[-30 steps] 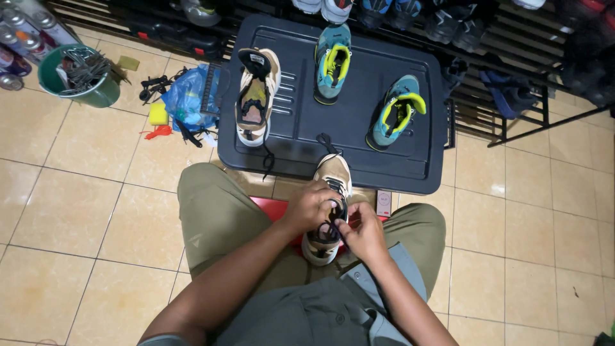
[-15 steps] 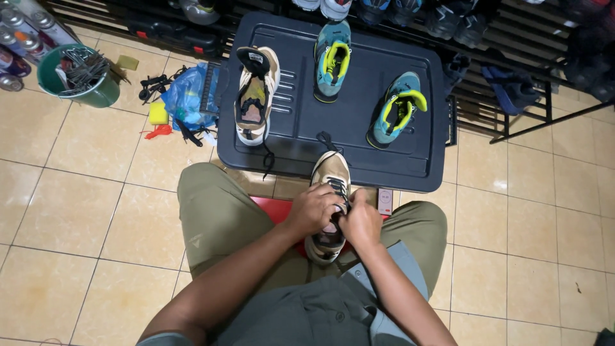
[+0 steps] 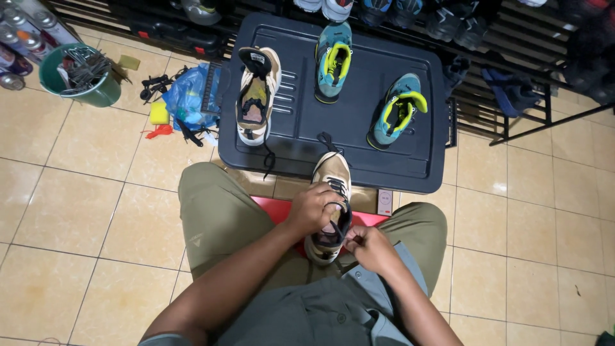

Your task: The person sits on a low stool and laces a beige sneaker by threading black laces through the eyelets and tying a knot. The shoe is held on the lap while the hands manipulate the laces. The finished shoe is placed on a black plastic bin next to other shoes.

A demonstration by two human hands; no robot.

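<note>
The left hand [image 3: 314, 208] has its grip closed over the middle of a tan low-cut sneaker with black laces [image 3: 331, 205], which lies between the person's knees above a red seat [image 3: 275, 208], toe pointing away. Just right of that grip, the right hand [image 3: 370, 247] pinches a black lace end [image 3: 349, 238] near the sneaker's heel opening. Beyond both grips sits a dark grey plastic bin lid [image 3: 359, 128] carrying 3 shoes: a matching tan sneaker [image 3: 256, 96] far left, and 2 teal shoes with yellow lining [image 3: 334, 61] ahead and to the right. Well left of the left grip stands a green bucket [image 3: 80, 86] on the tiled floor [image 3: 77, 211].
</note>
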